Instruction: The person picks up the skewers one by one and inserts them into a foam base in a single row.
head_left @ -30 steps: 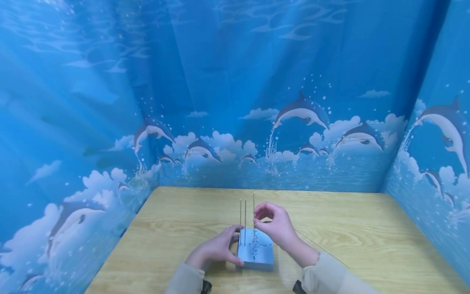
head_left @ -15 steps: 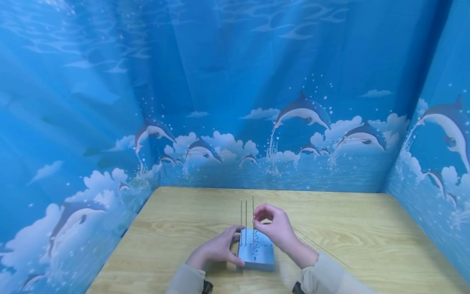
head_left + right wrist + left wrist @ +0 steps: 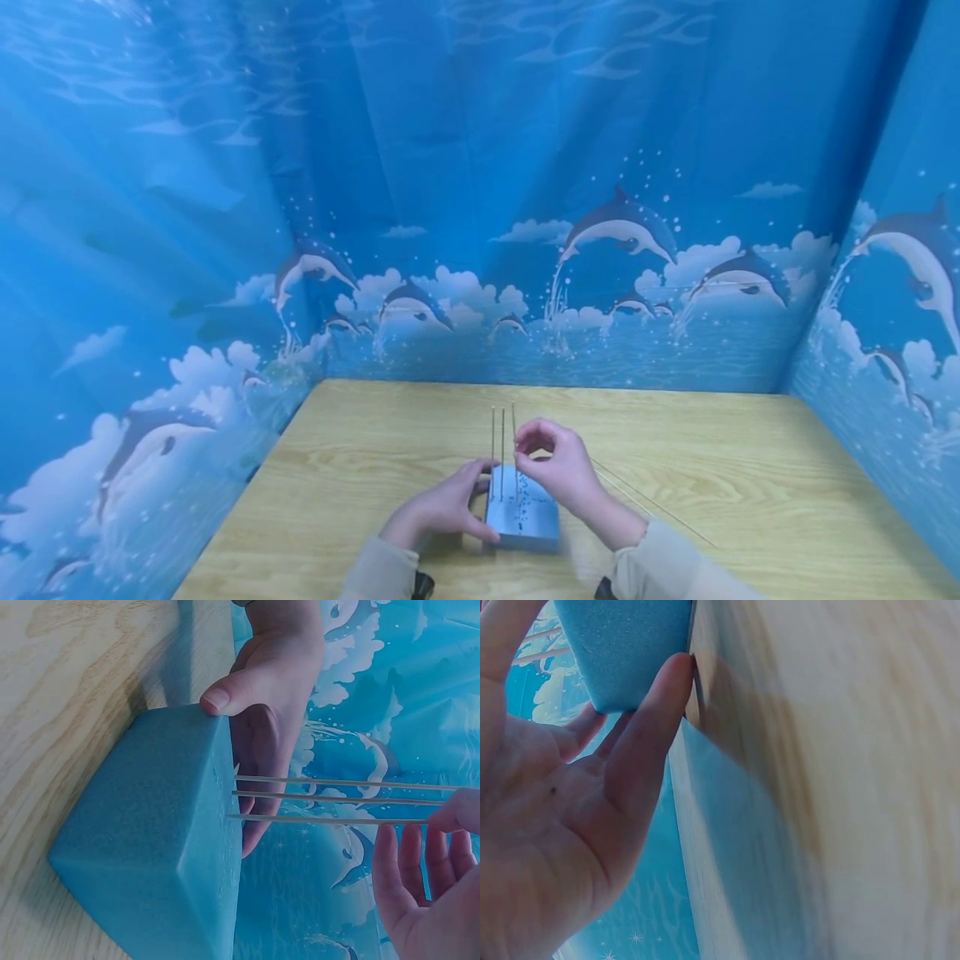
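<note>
A blue foam block (image 3: pixel 538 523) sits on the table, its top face dotted with small dark holes. My left hand (image 3: pixel 444 507) grips the block's left side, the thumb at the near corner and fingers at the far one. Two thin wooden skewers, a left one (image 3: pixel 492 442) and a right one (image 3: pixel 502 442), stand upright in the block. My right hand (image 3: pixel 566 471) pinches a third skewer (image 3: pixel 322 820) between thumb and fingertips, roughly parallel to those two. In the right wrist view its lower end meets the holed face, close to the other skewers.
Loose skewers (image 3: pixel 675 516) lie on the wooden table (image 3: pixel 352 450) to the right, partly behind the right forearm. A blue curtain (image 3: pixel 465 192) printed with dolphins hangs around the table's back and sides.
My right hand has shifted slightly left with its skewer, whose top now stands a little lower and nearer the two standing ones. The left hand keeps its grip on the block.
</note>
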### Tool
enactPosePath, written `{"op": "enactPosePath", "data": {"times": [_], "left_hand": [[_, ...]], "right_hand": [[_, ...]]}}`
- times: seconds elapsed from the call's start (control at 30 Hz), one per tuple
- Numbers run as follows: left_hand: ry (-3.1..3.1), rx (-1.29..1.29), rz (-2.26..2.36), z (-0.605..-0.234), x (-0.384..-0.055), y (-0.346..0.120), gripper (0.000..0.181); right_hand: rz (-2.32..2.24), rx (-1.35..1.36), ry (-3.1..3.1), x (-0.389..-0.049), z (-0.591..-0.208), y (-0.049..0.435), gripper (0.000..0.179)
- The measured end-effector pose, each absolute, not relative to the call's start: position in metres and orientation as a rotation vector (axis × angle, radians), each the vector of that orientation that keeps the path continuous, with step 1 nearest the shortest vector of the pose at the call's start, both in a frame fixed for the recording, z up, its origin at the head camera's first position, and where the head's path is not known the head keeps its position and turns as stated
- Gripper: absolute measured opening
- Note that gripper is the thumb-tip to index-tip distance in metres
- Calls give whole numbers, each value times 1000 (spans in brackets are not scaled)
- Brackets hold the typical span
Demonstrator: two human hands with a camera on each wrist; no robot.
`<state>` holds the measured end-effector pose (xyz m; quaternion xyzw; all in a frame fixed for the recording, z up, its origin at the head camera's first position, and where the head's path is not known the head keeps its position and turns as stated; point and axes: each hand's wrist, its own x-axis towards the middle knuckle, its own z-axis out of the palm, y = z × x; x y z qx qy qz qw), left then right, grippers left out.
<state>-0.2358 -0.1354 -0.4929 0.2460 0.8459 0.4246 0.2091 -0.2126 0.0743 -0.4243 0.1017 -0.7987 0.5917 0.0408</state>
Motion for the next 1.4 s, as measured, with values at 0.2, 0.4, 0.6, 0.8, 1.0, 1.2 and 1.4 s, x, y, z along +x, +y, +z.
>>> {"op": "enactPosePath", "data": {"times": [0.2,0.4,0.6,0.8,1.0,1.2,1.4], "left_hand": [[2358,681,1160,-490,-237,-136,106],[2372,677,1145,-490,-236,-136,107],[2367,683,1158,-490,-235,-136,106],[2363,684,1160,-490,-235,-137,107],[2365,695,1152,-493,-237,-138,107],[2378,687,1135,-496,-236,-137,107],[2395,687,1127,-495,-236,-135,108]], "right_hand": [[1766,318,-2470,-213,-425,73,20],[1737,347,-2467,-213,-428,73,20],[1754,357,-2439,-214,-430,72,20],[1753,369,-2414,-214,-431,72,21],[1740,392,-2432,-211,-431,70,20],[1743,387,-2419,-210,-434,69,21],[1764,367,-2391,-210,-434,70,21]]}}
